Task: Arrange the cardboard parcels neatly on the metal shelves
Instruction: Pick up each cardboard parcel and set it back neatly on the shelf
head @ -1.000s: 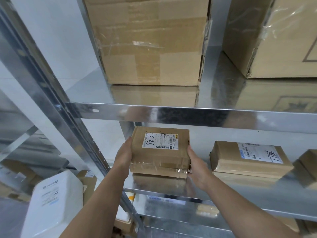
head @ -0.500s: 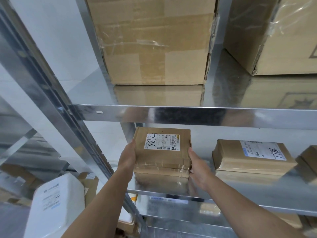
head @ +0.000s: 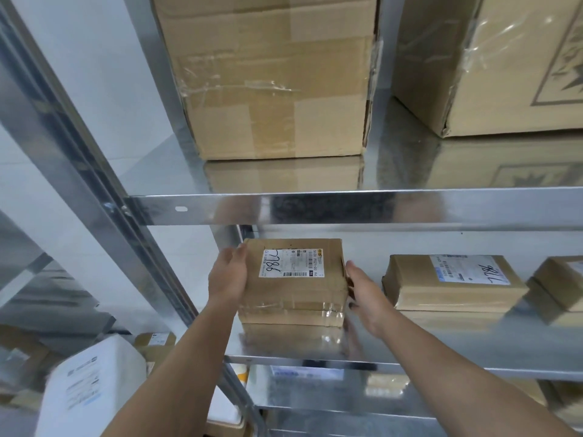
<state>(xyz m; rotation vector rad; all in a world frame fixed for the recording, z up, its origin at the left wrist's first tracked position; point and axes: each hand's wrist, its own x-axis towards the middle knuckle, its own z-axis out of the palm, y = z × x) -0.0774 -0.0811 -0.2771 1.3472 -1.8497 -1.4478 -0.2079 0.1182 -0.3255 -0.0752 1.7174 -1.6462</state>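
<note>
Your left hand [head: 228, 275], fingers straight, presses the parcel [head: 293, 279]'s left side. Parcel has slid further back, now flat on the middle shelf [head: 441, 351]. Your right hand [head: 366, 291], fingers straight, just touches its right side. Looks placed; let go.

The left parcel [head: 293, 298] carries a white label [head: 291, 263] with handwritten "7786" and printed "5020 P021-00 94". The neighbouring parcel [head: 448, 291] has a second label [head: 470, 269] with handwritten "786".
</note>
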